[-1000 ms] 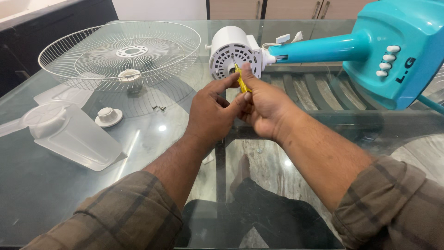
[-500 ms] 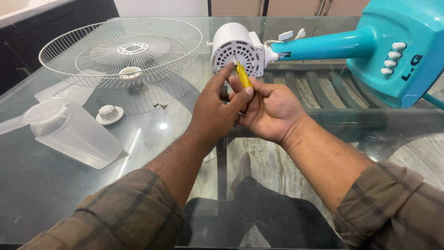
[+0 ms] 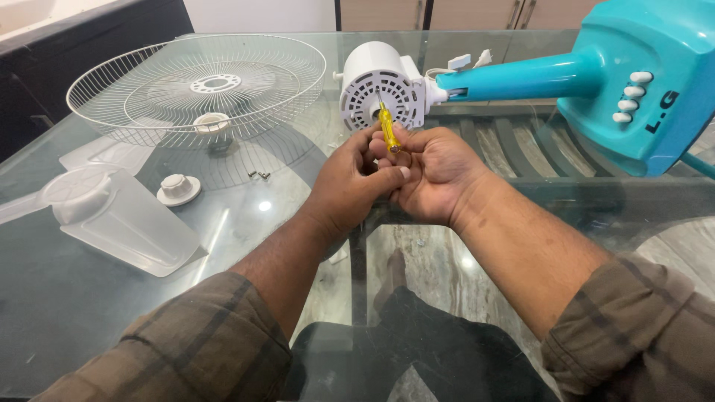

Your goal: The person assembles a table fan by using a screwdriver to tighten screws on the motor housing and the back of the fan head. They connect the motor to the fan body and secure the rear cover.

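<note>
Both hands met above the glass bench [image 3: 223,246], the right hand [image 3: 432,175] gripping a yellow screwdriver [image 3: 386,126]. The left hand [image 3: 350,186] closed against it. The screwdriver's tip pointed at the white motor housing [image 3: 376,82].

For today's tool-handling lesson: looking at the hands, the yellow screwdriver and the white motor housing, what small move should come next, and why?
Probably steady the yellow screwdriver and seat its tip squarely: both hands, left hand and right hand, grip its handle, and its shaft points at the vented face of the white motor housing.

Glass tabletop [image 3: 149,313]; marble floor [image 3: 424,260] beneath; wooden cabinets [image 3: 454,13] behind; dark counter [image 3: 45,52] left.
</note>
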